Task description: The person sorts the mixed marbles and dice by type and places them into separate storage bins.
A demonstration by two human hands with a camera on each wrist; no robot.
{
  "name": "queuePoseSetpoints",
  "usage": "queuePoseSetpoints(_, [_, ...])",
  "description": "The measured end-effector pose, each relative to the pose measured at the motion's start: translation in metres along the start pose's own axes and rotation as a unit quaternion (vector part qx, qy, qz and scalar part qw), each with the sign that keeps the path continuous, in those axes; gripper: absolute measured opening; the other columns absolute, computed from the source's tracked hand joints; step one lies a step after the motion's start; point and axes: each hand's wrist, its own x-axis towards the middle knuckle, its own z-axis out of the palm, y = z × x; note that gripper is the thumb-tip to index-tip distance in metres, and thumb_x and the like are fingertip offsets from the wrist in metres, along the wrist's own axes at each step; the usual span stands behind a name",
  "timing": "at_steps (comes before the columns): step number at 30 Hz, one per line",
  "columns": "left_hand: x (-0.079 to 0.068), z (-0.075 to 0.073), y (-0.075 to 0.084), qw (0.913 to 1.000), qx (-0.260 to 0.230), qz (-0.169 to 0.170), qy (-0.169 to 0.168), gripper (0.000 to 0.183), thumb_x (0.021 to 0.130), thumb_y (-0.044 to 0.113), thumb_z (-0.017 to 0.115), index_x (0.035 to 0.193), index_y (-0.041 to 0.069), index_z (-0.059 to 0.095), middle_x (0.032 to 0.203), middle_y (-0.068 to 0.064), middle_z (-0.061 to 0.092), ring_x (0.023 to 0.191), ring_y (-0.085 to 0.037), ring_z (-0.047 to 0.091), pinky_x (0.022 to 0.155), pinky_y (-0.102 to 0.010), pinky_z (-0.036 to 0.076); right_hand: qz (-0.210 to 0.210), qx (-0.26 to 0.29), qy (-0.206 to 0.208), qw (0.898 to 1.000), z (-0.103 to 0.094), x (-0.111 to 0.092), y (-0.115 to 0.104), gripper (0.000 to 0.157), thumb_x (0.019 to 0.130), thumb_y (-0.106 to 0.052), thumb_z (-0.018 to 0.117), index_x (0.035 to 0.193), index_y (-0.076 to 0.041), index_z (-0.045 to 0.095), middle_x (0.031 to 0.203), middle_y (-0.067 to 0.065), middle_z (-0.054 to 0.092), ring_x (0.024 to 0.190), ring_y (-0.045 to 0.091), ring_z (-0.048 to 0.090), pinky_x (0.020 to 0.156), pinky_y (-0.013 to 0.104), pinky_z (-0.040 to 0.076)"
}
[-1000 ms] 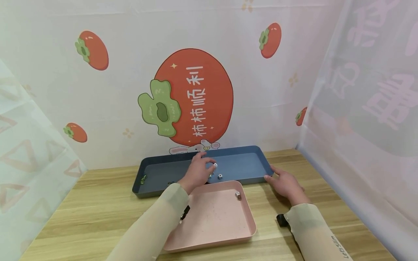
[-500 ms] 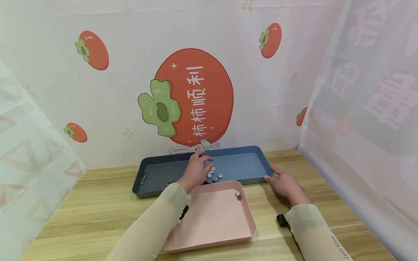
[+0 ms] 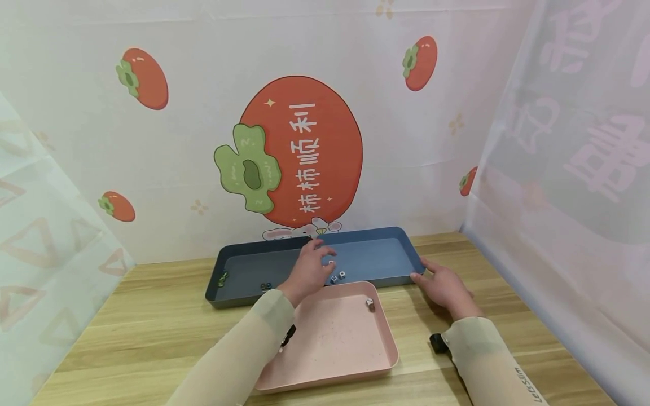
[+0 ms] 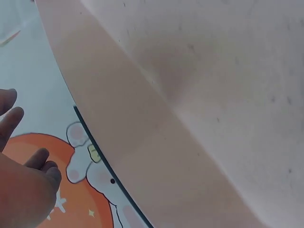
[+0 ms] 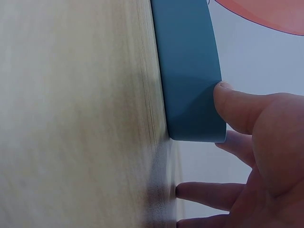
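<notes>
My left hand point(image 3: 307, 269) is over the left end of a blue tray point(image 3: 378, 252), fingers spread and bent a little, with nothing seen between them. Just by its thumb, several white dice point(image 3: 342, 275) lie in the tray, some partly hidden by the hand. In the left wrist view, only the fingers and the thumb side of this hand point(image 4: 28, 175) show, past the wall of a pink tray point(image 4: 118, 109). At the front right corner of the blue tray, my right hand point(image 3: 444, 287) grips the wall. Its thumb point(image 5: 237, 107) lies on the rim in the right wrist view.
Left of the blue tray is a dark grey tray point(image 3: 254, 265) with small green pieces point(image 3: 222, 279) and small round dark pieces point(image 3: 266, 286). The pink tray in front holds a white die point(image 3: 369, 302) and a brown piece point(image 3: 372, 308). A printed cloth point(image 3: 178, 141) hangs behind.
A white die that was between the left thumb and finger has been let go into the blue tray. The left hand has shifted slightly right and forward again. The right hand stays put.
</notes>
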Motion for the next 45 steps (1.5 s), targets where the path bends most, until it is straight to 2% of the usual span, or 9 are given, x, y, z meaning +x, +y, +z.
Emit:
queuePoseSetpoints(4, [-0.004, 0.008, 0.006, 0.9993, 0.026, 0.023, -0.017, 0.027, 0.096, 0.022, 0.069, 0.123, 0.018, 0.07, 0.156, -0.01, 0.031, 0.144, -0.032, 0.026, 0.103, -0.047, 0.044, 0.0, 0.001, -0.001, 1.0, 0.0, -0.001, -0.001, 0.08, 0.097, -0.061, 0.05, 0.158, -0.012, 0.029, 0.15, 0.031, 0.035, 0.133, 0.058, 0.03, 0.085, 0.089, 0.018])
queuePoseSetpoints(9, [-0.011, 0.019, 0.016, 0.991, 0.079, 0.082, -0.07, 0.017, 0.094, 0.018, 0.07, 0.11, 0.018, 0.077, 0.155, -0.011, 0.033, 0.144, -0.031, 0.026, 0.104, -0.044, 0.044, 0.002, 0.006, -0.003, 1.0, -0.001, -0.001, -0.002, 0.081, 0.097, -0.06, 0.051, 0.158, -0.012, 0.028, 0.15, 0.031, 0.034, 0.133, 0.059, 0.029, 0.084, 0.09, 0.015])
queuePoseSetpoints(15, [-0.012, 0.039, 0.017, 0.9744, 0.132, 0.144, -0.112, 0.019, 0.093, 0.014, 0.07, 0.108, 0.024, 0.079, 0.153, -0.01, 0.038, 0.145, -0.024, 0.025, 0.11, -0.038, 0.036, 0.0, 0.004, -0.004, 1.0, 0.0, 0.0, -0.001, 0.081, 0.097, -0.061, 0.05, 0.158, -0.012, 0.029, 0.15, 0.031, 0.034, 0.133, 0.059, 0.029, 0.084, 0.09, 0.015])
queuePoseSetpoints(19, [-0.011, 0.047, 0.02, 0.9598, 0.162, 0.193, -0.123, 0.022, 0.095, 0.017, 0.07, 0.106, 0.034, 0.078, 0.148, -0.002, 0.047, 0.147, -0.025, 0.021, 0.113, -0.041, 0.031, -0.007, 0.003, -0.001, 1.0, 0.0, 0.0, 0.0, 0.08, 0.098, -0.06, 0.05, 0.158, -0.012, 0.029, 0.15, 0.03, 0.036, 0.133, 0.058, 0.031, 0.087, 0.087, 0.019])
queuePoseSetpoints(23, [-0.013, 0.05, 0.024, 0.9455, 0.187, 0.233, -0.13, 0.021, 0.096, 0.018, 0.067, 0.105, 0.035, 0.077, 0.143, -0.001, 0.053, 0.148, -0.028, 0.018, 0.116, -0.046, 0.024, -0.007, 0.003, -0.002, 1.0, 0.001, 0.0, 0.0, 0.08, 0.098, -0.06, 0.051, 0.158, -0.012, 0.028, 0.15, 0.03, 0.036, 0.134, 0.057, 0.031, 0.087, 0.087, 0.02])
queuePoseSetpoints(27, [-0.017, 0.053, 0.026, 0.9441, 0.214, 0.214, -0.131, 0.017, 0.097, 0.02, 0.066, 0.103, 0.03, 0.078, 0.154, -0.015, 0.037, 0.147, -0.033, 0.019, 0.117, -0.046, 0.023, 0.0, 0.004, -0.006, 1.0, 0.0, 0.0, 0.0, 0.081, 0.097, -0.061, 0.05, 0.159, -0.014, 0.028, 0.151, 0.029, 0.035, 0.134, 0.057, 0.03, 0.085, 0.089, 0.019])
queuePoseSetpoints(32, [-0.019, 0.055, 0.027, 0.9542, 0.206, 0.18, -0.122, 0.016, 0.096, 0.013, 0.064, 0.092, 0.025, 0.074, 0.154, -0.016, 0.036, 0.147, -0.034, 0.02, 0.114, -0.045, 0.028, 0.003, 0.007, -0.009, 1.0, -0.001, 0.0, 0.001, 0.081, 0.097, -0.062, 0.05, 0.159, -0.015, 0.027, 0.151, 0.029, 0.035, 0.134, 0.057, 0.03, 0.084, 0.088, 0.02])
queuePoseSetpoints(39, [-0.018, 0.051, 0.021, 0.9536, 0.218, 0.172, -0.117, 0.015, 0.095, 0.019, 0.069, 0.082, 0.022, 0.075, 0.152, -0.014, 0.04, 0.147, -0.032, 0.021, 0.114, -0.044, 0.029, 0.002, 0.008, -0.006, 1.0, 0.001, 0.002, 0.001, 0.079, 0.098, -0.059, 0.051, 0.159, -0.014, 0.027, 0.152, 0.028, 0.035, 0.135, 0.056, 0.03, 0.087, 0.088, 0.018])
queuePoseSetpoints(45, [-0.017, 0.045, 0.017, 0.9643, 0.182, 0.142, -0.13, 0.01, 0.091, 0.025, 0.072, 0.097, 0.025, 0.079, 0.154, -0.011, 0.038, 0.148, -0.031, 0.016, 0.114, -0.047, 0.028, 0.0, 0.006, -0.005, 1.0, 0.001, 0.002, 0.001, 0.079, 0.098, -0.059, 0.05, 0.159, -0.014, 0.027, 0.151, 0.029, 0.035, 0.134, 0.057, 0.03, 0.085, 0.089, 0.017])
